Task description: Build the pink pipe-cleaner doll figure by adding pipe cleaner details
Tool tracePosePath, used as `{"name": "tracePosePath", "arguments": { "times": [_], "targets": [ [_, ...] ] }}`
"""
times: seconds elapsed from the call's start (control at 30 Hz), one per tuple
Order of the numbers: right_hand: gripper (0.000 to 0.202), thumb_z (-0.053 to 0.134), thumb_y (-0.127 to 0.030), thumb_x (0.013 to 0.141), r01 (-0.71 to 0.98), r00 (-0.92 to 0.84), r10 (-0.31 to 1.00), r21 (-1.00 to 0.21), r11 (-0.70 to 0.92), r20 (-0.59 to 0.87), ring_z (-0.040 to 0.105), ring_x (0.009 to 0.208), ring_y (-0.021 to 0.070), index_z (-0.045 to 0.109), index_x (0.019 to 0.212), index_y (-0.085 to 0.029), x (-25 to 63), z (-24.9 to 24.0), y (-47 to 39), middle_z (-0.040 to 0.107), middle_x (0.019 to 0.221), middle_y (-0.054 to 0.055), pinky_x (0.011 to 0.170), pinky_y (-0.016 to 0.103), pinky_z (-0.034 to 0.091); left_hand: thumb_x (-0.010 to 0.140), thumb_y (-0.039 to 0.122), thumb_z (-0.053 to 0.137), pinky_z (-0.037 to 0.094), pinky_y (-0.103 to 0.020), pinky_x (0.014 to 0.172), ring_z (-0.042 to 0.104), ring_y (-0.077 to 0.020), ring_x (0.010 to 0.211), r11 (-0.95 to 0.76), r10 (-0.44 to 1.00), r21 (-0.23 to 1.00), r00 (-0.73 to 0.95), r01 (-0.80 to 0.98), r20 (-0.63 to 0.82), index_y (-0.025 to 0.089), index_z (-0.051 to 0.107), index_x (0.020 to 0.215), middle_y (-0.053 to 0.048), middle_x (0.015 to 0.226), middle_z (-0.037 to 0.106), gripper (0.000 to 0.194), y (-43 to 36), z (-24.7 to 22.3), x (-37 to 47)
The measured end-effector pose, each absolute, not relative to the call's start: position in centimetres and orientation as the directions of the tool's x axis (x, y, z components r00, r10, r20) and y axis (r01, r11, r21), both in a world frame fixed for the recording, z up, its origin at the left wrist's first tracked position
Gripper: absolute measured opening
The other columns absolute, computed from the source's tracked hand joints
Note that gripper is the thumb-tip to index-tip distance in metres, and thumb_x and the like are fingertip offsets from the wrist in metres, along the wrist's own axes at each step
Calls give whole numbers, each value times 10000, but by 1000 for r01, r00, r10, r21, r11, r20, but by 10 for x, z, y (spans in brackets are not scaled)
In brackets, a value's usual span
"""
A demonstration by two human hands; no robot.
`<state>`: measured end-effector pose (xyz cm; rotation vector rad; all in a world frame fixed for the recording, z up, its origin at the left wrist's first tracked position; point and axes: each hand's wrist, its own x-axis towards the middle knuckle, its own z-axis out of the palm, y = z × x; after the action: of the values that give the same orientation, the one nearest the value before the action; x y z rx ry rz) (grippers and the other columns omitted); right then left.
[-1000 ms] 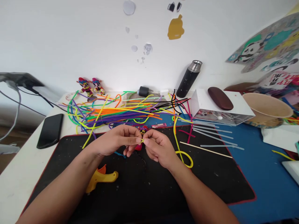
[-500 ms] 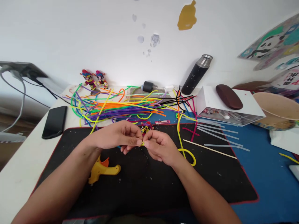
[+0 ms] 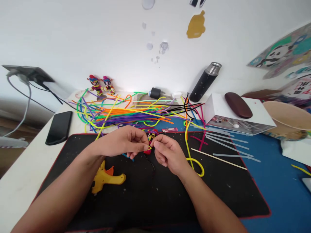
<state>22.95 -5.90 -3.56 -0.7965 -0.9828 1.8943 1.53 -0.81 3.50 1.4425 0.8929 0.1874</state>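
Observation:
My left hand (image 3: 130, 142) pinches a short bent piece of yellow pipe cleaner (image 3: 149, 148) between thumb and index finger. Just right of it, my right hand (image 3: 167, 152) is closed, thumb against index finger; whether anything is in that pinch is hidden. A small gap lies between the two sets of fingertips. Behind them, a small colourful pipe-cleaner figure (image 3: 152, 133) lies on the black mat (image 3: 165, 204), partly covered by my hands. A yellow glue gun (image 3: 109, 179) rests on the mat beside my left forearm.
A heap of coloured pipe cleaners (image 3: 126, 115) spreads along the wall. Two finished-looking figures (image 3: 96, 85) stand behind it. To the right are glue sticks (image 3: 228, 142), a wooden stick (image 3: 218, 158), a black flask (image 3: 204, 84) and a white box (image 3: 262, 111). A phone (image 3: 59, 127) lies left.
My right fingertips have moved slightly away from the yellow piece, which stays in my left pinch. The whole view has shifted a little, with everything appearing lower.

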Motion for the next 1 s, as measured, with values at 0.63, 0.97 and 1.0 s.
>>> {"name": "tracePosePath", "arguments": {
  "times": [0.63,0.97,1.0],
  "targets": [
    [368,811,-507,885,-381,-448,879,-855,-351,-161,310,361,48,605,896,-203,227,-36,-59,461,484,-127,371,175,265,849,556,805,461,-205,504,587,-113,529,221,690,911,604,349,-399,166,681,814,27,597,637,410,-12,38,28],
    [331,781,-472,907,-399,-333,932,-873,-280,-147,271,341,43,596,852,-204,226,-38,-56,393,461,-141,360,180,224,887,574,766,478,-213,516,610,-118,558,202,747,937,573,285,-336,167,679,876,1,686,693,416,-11,30,32],
    [329,779,-470,908,-399,-321,936,-876,-272,-144,270,340,42,596,847,-203,226,-39,-56,392,462,-141,358,181,217,873,565,783,486,-215,523,618,-121,573,206,743,935,576,288,-341,166,684,903,-2,711,701,412,-11,30,32]
  ]
}}
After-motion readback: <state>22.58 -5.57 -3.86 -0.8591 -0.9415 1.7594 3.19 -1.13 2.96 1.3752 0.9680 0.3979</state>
